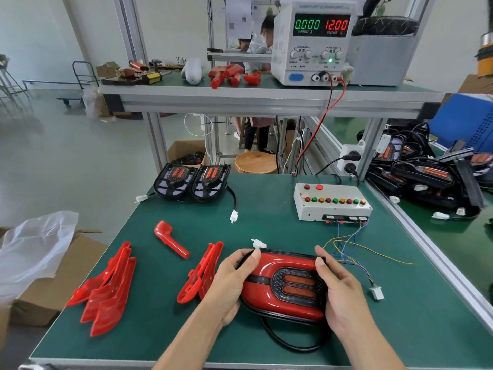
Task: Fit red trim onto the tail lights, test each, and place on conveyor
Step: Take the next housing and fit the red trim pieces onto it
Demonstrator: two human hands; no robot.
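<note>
Both hands grasp one tail light point(286, 285) with red trim fitted, near the worktop's point(266, 209) front edge: left hand point(230, 283) curled round its left end, right hand point(337, 285) round its right. Loose red trim pieces point(106, 288) lie toward the left edge; two bare tail lights point(190, 181) sit at the back.

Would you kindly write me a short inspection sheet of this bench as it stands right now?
Surface: green bench mat, in use.
Job's things: red-trimmed tail light in hand; two bare black tail lights at the back; loose red plastic trims.
Clutter: nothing seen.
Hands: left hand and right hand grip the trimmed light's ends.
Cables: thin coloured wires run from the white button test box.
Surroundings: bench power supply reads 12.00 volts.
</note>
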